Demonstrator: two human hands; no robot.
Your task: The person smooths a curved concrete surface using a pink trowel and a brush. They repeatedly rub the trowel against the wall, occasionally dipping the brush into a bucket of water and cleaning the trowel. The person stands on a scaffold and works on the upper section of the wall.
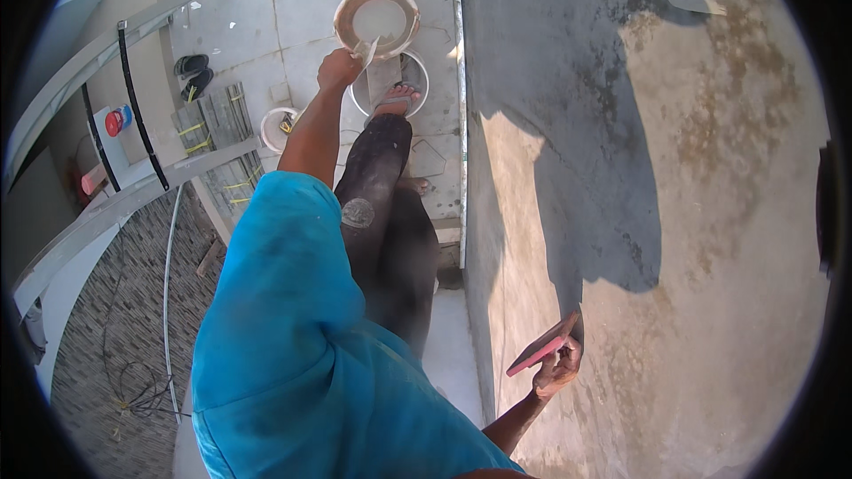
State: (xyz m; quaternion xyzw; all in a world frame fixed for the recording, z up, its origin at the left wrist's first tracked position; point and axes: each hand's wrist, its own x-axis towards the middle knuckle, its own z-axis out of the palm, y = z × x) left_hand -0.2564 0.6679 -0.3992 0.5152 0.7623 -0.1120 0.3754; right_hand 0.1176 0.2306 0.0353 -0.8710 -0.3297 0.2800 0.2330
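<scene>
My left hand (340,69), stretched far forward, is closed around a flat pale putty knife (368,51) at the near rim of a round basin (341,25). Whitish paste (379,18) lies inside that basin. At lower right my right hand (557,372) grips a float (541,350) with a pinkish-red edge, held close to the cement wall (710,302). The thumb shows on the float; part of the grip is hidden. Below the basin stands a white bucket (425,80), partly covered by my sandalled foot (396,99) and a grey board (380,80).
A small white pail (266,131) stands left of my leg, near strapped stacks of grey strips (213,129). Black shoes (195,75) lie on the tiled floor. A metal frame (133,191) with black straps runs along the left. Damp patches and my shadow mark the wall.
</scene>
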